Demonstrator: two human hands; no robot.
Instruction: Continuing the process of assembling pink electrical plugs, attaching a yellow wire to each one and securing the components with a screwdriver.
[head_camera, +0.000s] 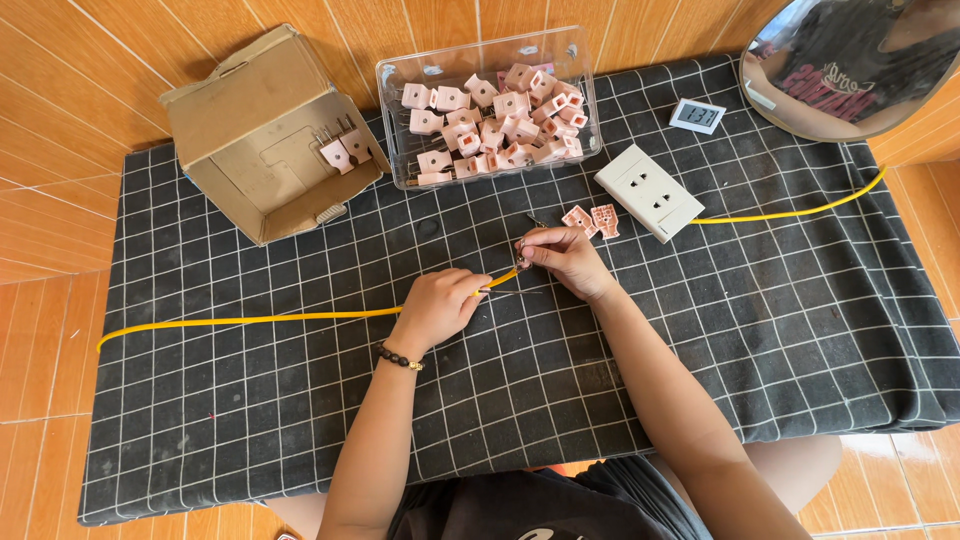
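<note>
Left hand (437, 308) grips a thin yellow cable (250, 320) near its end; right hand (562, 255) pinches what seems the tip. Beyond them: clear plastic tub (392, 120) of pink plugs, open brown cardboard box (240, 110).

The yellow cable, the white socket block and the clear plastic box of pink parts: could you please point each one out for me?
yellow cable (250, 320), head view, on its stretch left of the left hand.
white socket block (648, 190), head view, on its top face.
clear plastic box (585, 95), head view, on its right wall.
</note>
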